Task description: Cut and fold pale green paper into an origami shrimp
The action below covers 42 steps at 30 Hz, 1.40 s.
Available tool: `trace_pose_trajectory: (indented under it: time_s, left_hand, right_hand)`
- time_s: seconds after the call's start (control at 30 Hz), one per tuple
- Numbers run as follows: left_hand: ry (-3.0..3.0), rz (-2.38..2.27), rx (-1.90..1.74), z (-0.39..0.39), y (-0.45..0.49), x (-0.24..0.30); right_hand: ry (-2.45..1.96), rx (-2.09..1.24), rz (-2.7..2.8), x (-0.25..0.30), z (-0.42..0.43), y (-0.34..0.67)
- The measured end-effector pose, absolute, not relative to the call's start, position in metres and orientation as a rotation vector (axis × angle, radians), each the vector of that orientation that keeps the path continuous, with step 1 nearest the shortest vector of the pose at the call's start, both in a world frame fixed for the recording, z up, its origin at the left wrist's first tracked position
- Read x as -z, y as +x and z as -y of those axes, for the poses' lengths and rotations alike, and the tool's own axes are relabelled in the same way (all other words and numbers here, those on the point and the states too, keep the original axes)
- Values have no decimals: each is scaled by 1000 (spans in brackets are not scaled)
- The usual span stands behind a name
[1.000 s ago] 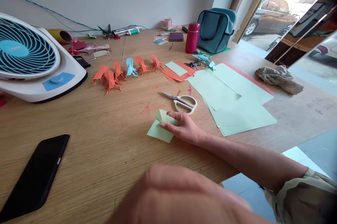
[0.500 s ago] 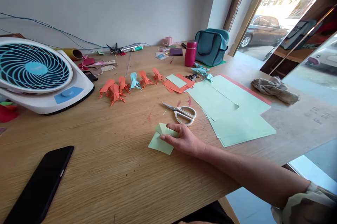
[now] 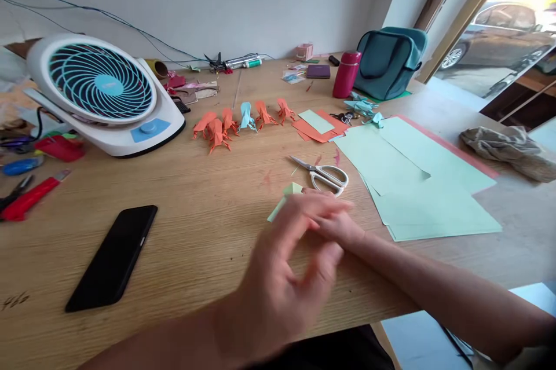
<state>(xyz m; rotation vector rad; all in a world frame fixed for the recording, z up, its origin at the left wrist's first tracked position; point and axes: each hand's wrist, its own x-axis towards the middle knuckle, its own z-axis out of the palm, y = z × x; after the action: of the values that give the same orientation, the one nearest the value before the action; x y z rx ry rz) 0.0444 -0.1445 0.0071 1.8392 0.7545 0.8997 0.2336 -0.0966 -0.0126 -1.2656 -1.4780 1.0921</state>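
Note:
My left hand [image 3: 286,268] is raised in the foreground, blurred by motion, its fingers spread and holding nothing. It covers most of my right hand [image 3: 345,228], which lies on the table at a small folded light green paper [image 3: 290,190]. The right hand's fingers are hidden. Only a corner of the folded paper shows above the left hand's fingertips. White-handled scissors [image 3: 326,175] lie just behind the paper.
A black phone [image 3: 113,257] lies at the near left. A white and blue fan [image 3: 102,92] stands at the back left, red tools [image 3: 30,196] beside it. Several orange and blue origami figures [image 3: 243,118] sit mid-table. Green sheets [image 3: 417,185], a red bottle [image 3: 345,74], a teal bag [image 3: 388,63] and a cloth [image 3: 508,147] are on the right.
My left hand has come up into view in front of my right hand and the folded paper. The view has swung left, showing more of the fan and the red tools.

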Motion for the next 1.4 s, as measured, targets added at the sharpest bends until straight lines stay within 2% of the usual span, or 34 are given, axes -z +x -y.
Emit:
trace_pose_trajectory:
  time_s: [0.1,0.2,0.3,0.53,1.2,1.4]
  left_hand:
    - [1874,-929,-1227,74,66,-44]
    - [1905,-1001,-920,49,66,-37]
    - [1882,-987,-783,49,63,-22]
    - [1609,-944,-772,51,65,-15]
    - [1148,-795,-917,40,63,9]
    - [1070,-776,-995,33,62,7]
  right_hand:
    - [-1196,-1137,1385,13,97,232]
    - [-1170,-1177,1305,11,98,230]
    - [-1181,-1181,1300,9,99,229]
    - [-1230,-1224,1336,9,100,229]
    - [-1296,-1230,1394,15,97,232]
    - [-1170,-1226,1360,20,95,232]
